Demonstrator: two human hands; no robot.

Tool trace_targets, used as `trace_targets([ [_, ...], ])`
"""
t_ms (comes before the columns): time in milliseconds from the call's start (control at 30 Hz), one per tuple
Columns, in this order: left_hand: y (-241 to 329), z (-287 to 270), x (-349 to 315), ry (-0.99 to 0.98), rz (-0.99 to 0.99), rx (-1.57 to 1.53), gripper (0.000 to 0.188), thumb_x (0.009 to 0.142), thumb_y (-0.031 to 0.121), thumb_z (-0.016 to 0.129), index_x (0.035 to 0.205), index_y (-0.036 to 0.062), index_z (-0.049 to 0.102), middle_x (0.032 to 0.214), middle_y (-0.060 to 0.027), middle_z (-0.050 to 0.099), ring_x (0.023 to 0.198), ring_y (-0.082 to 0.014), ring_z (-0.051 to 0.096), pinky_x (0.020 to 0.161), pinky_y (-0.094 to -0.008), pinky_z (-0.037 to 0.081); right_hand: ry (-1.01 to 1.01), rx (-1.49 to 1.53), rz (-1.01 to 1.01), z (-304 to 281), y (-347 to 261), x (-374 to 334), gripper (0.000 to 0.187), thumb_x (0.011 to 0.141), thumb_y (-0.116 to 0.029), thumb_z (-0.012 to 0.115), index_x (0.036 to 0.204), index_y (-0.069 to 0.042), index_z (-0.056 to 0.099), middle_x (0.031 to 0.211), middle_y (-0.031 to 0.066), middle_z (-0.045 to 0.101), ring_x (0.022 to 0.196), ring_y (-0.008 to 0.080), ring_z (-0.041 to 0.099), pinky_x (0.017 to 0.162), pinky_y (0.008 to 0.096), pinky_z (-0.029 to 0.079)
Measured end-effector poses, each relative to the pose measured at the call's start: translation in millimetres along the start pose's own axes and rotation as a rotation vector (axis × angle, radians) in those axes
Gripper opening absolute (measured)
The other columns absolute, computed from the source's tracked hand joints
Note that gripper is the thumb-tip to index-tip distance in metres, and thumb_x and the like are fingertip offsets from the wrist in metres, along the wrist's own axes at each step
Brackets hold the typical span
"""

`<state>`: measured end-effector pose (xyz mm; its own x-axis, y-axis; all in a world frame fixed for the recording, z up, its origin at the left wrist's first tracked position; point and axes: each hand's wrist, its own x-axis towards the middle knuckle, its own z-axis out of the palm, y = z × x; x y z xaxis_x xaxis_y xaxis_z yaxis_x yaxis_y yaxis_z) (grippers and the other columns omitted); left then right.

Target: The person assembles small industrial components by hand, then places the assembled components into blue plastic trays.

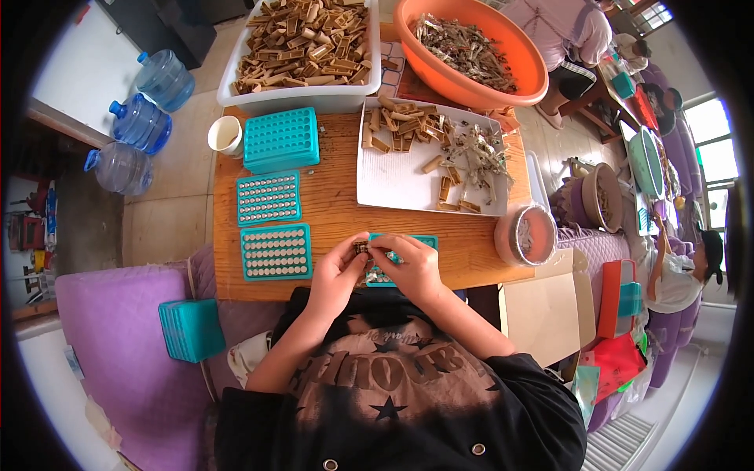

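Close together over the table's near edge, my two hands work on a small dark-brown part (361, 246). My left hand (336, 271) is closed and grips this part between thumb and fingers. My right hand (414, 269) is pinched at the part's right side; whatever its fingertips hold is too small to make out. Beneath the hands lies a teal tray (426, 240), mostly covered by them. To the left, a teal tray with round whitish pieces in rows (276, 252) lies below another with small silvery pieces (269, 198).
Stacked teal trays (280, 141) stand beside a paper cup (225, 136). A shallow white box (393, 184) holds tan casings and thin metallic pieces. Behind are a large bin (302, 100) of casings and an orange basin (471, 90). A round tub (525, 235) stands right; co-workers sit farther right.
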<state>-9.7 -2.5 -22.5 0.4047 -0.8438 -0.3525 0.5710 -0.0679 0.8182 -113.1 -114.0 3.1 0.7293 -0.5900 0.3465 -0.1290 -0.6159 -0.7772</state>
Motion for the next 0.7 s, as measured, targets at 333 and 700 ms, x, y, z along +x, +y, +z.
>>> trace_targets([
  [333,-3.4,4.5,-3.6,0.062,0.150,0.250,0.034,0.090,-0.001,0.052,0.124,-0.0025,0.050,0.092,-0.0026,0.062,0.078,-0.0060,0.056,0.069,-0.0196,0.046,-0.100,0.118,0.053,0.2,4.6,1.8,0.015,0.070,0.002,0.072,0.084,0.001,0.066,0.086,0.0124,0.066,0.078,0.0217,0.065,0.069,0.0286,0.053],
  [700,5.3,14.3,-13.1,0.155,0.529,0.693,0.035,0.086,-0.004,0.055,0.121,0.0020,0.053,0.097,-0.0139,0.065,0.081,-0.0146,0.063,0.069,-0.0258,0.049,-0.233,1.013,0.630,8.2,19.8,-0.8,0.029,0.077,0.003,0.069,0.102,-0.001,0.054,0.101,0.0049,0.059,0.095,0.0123,0.056,0.084,0.0263,0.047],
])
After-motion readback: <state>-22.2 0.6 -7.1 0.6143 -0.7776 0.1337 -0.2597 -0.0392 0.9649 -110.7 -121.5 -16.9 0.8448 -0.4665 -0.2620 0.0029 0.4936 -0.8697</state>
